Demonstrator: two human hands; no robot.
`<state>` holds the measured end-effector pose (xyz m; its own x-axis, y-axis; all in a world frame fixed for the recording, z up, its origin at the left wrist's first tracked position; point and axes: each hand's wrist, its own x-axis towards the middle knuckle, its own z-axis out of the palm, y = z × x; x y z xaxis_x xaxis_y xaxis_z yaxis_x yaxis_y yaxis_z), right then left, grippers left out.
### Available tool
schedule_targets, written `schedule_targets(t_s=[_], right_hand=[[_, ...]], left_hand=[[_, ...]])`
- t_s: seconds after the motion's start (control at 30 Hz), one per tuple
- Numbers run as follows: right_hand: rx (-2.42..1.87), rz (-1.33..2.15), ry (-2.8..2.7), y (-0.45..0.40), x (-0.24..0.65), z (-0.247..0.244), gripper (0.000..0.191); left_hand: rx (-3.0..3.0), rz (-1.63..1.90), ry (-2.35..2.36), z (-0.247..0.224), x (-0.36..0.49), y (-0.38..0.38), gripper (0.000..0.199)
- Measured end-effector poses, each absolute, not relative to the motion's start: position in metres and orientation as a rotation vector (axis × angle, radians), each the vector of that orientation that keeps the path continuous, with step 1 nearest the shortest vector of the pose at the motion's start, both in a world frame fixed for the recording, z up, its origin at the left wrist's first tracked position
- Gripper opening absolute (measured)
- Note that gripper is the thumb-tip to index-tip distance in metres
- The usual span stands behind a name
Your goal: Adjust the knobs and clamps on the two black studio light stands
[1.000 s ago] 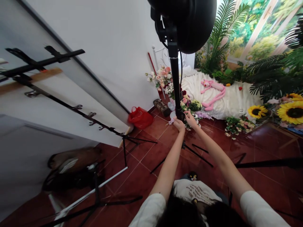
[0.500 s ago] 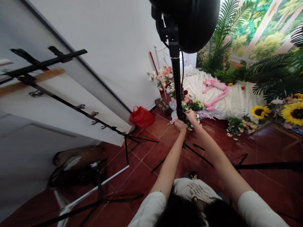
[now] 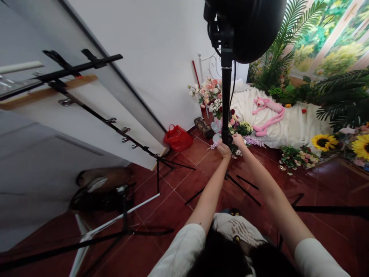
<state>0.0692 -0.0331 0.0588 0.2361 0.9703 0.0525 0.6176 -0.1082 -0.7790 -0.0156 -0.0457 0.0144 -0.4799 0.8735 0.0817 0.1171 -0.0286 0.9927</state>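
Observation:
A black light stand [image 3: 226, 96] rises in front of me, carrying a large black lamp head [image 3: 250, 30] at its top, with a thin cable hanging beside the pole. My left hand [image 3: 224, 149] is closed round the pole just below its black collar [image 3: 226, 136]. At the collar's right side, my right hand [image 3: 238, 141] has its fingers pinched on what looks like a knob, mostly hidden by the fingers. The stand's spread legs [image 3: 242, 188] rest on the red tiled floor.
Left are a black crossbar stand with clips [image 3: 100, 115], a white board [image 3: 115, 134], a red bag [image 3: 178, 137] and a dark bag [image 3: 103, 188]. Ahead lie flowers [image 3: 211, 90], a white furry cover [image 3: 302, 123] and a pink plush toy [image 3: 269, 111]. Another stand's black leg [image 3: 331, 210] crosses the right.
The view has shifted slightly, so the stand and surroundings appear further right. Both hands remain at the collar with nearly the same grip.

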Motion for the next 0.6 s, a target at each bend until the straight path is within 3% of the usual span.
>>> schedule_targets(t_s=[0.2, 0.37, 0.6], right_hand=[[-1.725, 0.750, -1.518, -0.095, 0.068, 0.031, 0.037], [-1.646, 1.088, -1.478, -0.178, 0.080, -0.009, 0.034], [-1.806, 1.161, -1.201, -0.269, 0.132, -0.041, 0.021]], left_hand=[[1.044, 1.583, 1.544, 0.022, -0.017, -0.048, 0.058], [1.131, 1.641, 1.467, 0.021, -0.019, -0.059, 0.060], [1.336, 1.536, 1.620, -0.035, -0.017, -0.124, 0.053]])
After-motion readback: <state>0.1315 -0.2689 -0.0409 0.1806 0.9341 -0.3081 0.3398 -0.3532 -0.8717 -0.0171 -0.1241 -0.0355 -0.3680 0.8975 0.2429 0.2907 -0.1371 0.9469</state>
